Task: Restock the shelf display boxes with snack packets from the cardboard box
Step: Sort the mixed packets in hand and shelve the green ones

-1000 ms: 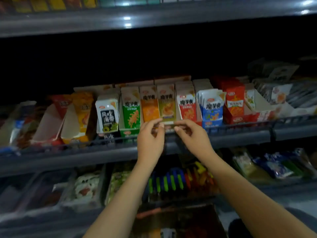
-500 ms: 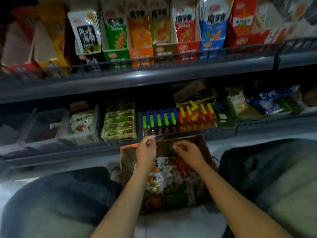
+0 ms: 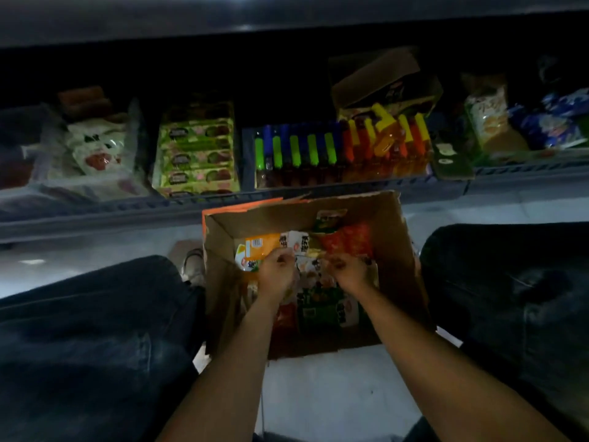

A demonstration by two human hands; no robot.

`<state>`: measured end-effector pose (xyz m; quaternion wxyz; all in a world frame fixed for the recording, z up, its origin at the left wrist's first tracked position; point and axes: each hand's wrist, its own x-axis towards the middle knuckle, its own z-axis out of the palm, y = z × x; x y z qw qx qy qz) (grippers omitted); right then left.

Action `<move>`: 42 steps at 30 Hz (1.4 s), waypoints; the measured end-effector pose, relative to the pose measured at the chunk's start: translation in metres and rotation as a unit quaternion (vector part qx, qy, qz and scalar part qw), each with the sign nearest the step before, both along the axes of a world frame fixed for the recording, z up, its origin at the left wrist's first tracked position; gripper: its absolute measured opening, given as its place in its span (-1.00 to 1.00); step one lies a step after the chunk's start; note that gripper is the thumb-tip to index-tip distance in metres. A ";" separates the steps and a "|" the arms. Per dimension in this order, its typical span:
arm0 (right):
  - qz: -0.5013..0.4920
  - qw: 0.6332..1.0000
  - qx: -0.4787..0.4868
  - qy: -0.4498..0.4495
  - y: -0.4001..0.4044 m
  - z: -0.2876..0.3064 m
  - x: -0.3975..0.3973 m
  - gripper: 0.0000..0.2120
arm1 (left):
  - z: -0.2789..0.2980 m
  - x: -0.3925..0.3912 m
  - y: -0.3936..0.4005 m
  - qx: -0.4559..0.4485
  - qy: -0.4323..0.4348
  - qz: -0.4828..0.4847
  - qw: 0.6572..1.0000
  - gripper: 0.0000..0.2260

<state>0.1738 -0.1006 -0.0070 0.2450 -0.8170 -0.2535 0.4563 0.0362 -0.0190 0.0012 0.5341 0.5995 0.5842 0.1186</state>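
Hands, left hand (image 3: 276,273) and right hand (image 3: 347,271), are curling into snack packets (image 3: 302,247) in the cardboard box (image 3: 390,250), grip unclear; box looking well stocked, much restocking seemingly remaining.

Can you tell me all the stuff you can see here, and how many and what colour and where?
cardboard box: one, brown with an orange edge, open on the floor between the knees
snack packets: many, orange, red, green and white, piled in the box
tube snacks: a row, green and blue then orange and yellow, middle of the shelf
green packets: a stack, left of the tubes
white bag: one, white with red, far left
blue packets: a few, far right
knees: two, dark jeans, either side of the box
left hand: in the box, fingers curled on packets
right hand: in the box, fingers curled on packets
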 end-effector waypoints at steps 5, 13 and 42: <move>0.010 0.998 -0.061 0.026 -0.001 -0.038 -0.001 -0.64 | -0.046 -0.002 -0.003 -0.063 0.062 -0.045 0.995 -0.78; 0.030 0.995 -0.087 0.030 -0.024 -0.089 -0.011 -0.60 | -0.085 -0.011 -0.018 -0.103 0.038 -0.142 0.984 -0.76; 0.114 0.989 -0.098 -0.016 -0.028 -0.107 0.004 -0.85 | -0.092 -0.019 -0.007 -0.212 0.096 -0.019 0.972 -0.78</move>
